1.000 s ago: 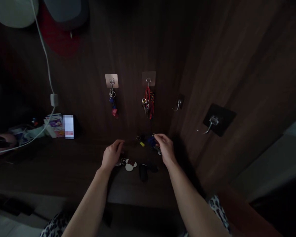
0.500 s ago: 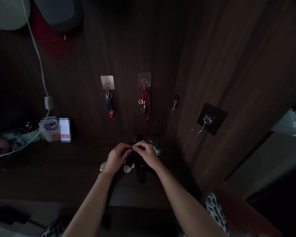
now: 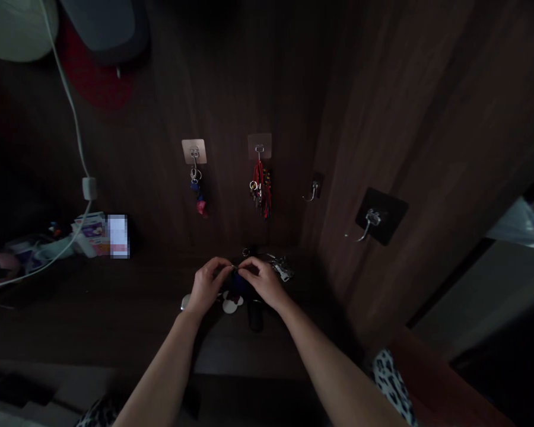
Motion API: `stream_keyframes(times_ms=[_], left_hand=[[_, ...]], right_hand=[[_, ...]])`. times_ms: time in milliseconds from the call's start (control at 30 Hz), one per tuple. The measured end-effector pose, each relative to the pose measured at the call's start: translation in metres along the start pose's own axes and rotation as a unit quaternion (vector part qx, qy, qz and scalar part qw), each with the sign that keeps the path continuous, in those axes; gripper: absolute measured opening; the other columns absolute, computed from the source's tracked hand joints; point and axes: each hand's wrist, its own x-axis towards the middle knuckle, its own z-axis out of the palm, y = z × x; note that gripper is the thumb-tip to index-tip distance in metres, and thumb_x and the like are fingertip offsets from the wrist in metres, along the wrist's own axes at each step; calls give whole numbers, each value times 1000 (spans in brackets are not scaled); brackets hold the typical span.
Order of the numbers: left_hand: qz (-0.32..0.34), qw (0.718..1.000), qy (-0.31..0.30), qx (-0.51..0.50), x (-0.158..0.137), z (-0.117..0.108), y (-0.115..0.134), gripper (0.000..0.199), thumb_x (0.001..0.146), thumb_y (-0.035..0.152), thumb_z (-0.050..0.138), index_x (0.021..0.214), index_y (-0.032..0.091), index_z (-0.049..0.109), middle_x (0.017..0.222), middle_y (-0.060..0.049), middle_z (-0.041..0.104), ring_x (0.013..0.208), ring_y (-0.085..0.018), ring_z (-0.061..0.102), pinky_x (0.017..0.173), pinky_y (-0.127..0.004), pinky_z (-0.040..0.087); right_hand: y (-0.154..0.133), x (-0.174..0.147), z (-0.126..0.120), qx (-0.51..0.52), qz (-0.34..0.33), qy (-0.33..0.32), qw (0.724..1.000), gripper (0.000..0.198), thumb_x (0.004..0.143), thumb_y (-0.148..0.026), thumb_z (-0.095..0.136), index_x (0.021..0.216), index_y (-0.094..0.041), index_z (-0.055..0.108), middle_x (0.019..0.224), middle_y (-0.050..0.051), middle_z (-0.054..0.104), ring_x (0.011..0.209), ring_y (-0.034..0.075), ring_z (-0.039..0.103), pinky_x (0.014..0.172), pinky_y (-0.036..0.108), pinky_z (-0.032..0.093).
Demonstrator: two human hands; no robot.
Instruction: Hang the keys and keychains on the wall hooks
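My left hand (image 3: 208,287) and my right hand (image 3: 266,283) meet over the dark wooden shelf, thumbs and forefingers pinched on a small key ring. A dark blue fob (image 3: 239,284) hangs just below the fingertips. Close under my hands lies a white, round-eared charm (image 3: 231,303), with a black oblong fob (image 3: 255,317) to its right. A bunch of keys (image 3: 283,270) rests beyond my right hand, and a small metal ring (image 3: 246,252) lies behind the fingers. Beside my left wrist sits a pale, shiny-edged object (image 3: 186,302), partly hidden.
Keys with a blue and pink fob (image 3: 200,196) hang from a wall hook; a red-corded key bunch (image 3: 261,187) hangs from another. Two bare hooks, one small (image 3: 313,191) and one on a black plate (image 3: 380,216), are at right. Boxes (image 3: 92,234) and a white cable (image 3: 73,118) are left.
The fingertips have shifted slightly left and apart, and more of the blue fob shows beneath them. Both hands keep their pinch. The view has moved slightly.
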Motion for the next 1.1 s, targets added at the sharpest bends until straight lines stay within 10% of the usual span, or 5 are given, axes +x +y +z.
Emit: stream_keyframes(times_ms=[500,767,1100], left_hand=[[-124,922,203,-304,13,-14,-7,19,71,36,56,74,17,55,95,-6,69,91,-17,62,79,-27,46],[-233,829,147,-486,16,-23,-10,12,78,25,50,75,17,58,100,-6,68,94,-16,63,71,-25,52],[-216,763,89,-602,15,-27,-13,20,87,23,41,82,19,60,103,-3,65,103,-15,58,90,-37,47]], right_hand=[[6,-4,3,-159,-6,-94,983,12,77,-19,54,75,-21,66,80,0,63,73,13,56,68,24,39],[5,-4,4,-172,-10,-99,980,13,78,-19,53,74,-21,65,81,1,64,78,15,57,73,26,40],[12,-3,5,-163,-24,-103,981,13,78,-19,53,75,-20,65,81,2,63,78,15,57,74,28,40]])
